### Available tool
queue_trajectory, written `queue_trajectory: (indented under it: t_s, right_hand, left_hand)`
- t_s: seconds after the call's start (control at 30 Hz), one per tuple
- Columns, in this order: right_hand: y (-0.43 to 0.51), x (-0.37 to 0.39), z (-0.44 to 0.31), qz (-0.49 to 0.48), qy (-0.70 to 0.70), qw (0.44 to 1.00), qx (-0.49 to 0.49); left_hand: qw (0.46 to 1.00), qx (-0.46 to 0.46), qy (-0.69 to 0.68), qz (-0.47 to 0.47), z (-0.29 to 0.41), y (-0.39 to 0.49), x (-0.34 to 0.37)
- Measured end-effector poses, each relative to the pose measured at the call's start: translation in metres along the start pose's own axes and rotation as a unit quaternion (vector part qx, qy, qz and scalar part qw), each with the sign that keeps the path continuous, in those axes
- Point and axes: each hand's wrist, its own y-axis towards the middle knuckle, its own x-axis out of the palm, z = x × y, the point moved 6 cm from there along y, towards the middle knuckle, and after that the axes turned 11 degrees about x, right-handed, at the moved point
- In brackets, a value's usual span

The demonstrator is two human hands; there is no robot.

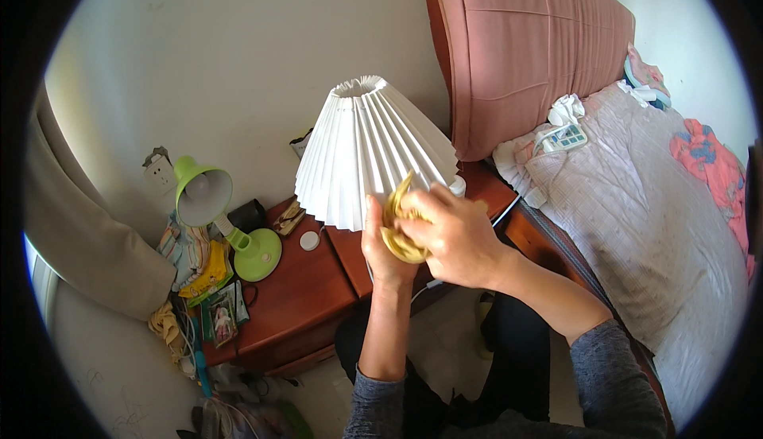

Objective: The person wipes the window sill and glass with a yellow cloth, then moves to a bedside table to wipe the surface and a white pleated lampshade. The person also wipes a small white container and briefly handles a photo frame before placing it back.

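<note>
A yellow cloth is bunched between my two hands, just in front of a white pleated lampshade. My right hand grips the cloth with curled fingers. On the cloth's left side is my left hand, palm against it and thumb up; how firmly its fingers close is hidden behind the cloth. The lampshade stands upright over the reddish-brown wooden nightstand, and its base is hidden behind the shade and my hands.
Left on the nightstand are a green desk lamp, a round white disc, folded cloths and a framed picture. A bed with a pink padded headboard lies to the right, holding a power strip.
</note>
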Motion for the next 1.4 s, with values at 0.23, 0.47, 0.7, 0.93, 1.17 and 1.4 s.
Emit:
queue_trajectory:
  t_s: [0.23, 0.47, 0.7, 0.93, 1.17, 1.4]
  right_hand:
    - [-0.005, -0.052, 0.015, 0.046, 0.213, 0.975, 0.042]
    - [0.08, -0.053, 0.051, 0.227, 0.119, 0.965, 0.057]
    - [0.046, -0.001, 0.068, 0.179, 0.127, 0.969, 0.112]
    - [-0.051, 0.013, 0.079, 0.075, 0.204, 0.962, 0.167]
    - [-0.104, 0.069, 0.171, 0.087, 0.875, 0.384, 0.283]
    - [-0.132, 0.079, 0.221, 0.138, 0.787, 0.429, 0.421]
  left_hand:
    - [0.997, -0.026, -0.038, 0.066, -0.007, -0.003, 0.013]
    - [0.996, 0.073, 0.046, 0.014, -0.003, 0.004, 0.018]
    - [0.989, 0.101, 0.108, 0.019, 0.002, 0.006, -0.006]
    - [0.978, 0.091, 0.164, 0.093, 0.014, 0.005, 0.013]
    - [0.974, 0.095, 0.205, -0.011, 0.016, 0.009, -0.011]
    - [0.823, 0.099, 0.558, 0.021, 0.037, -0.002, -0.052]
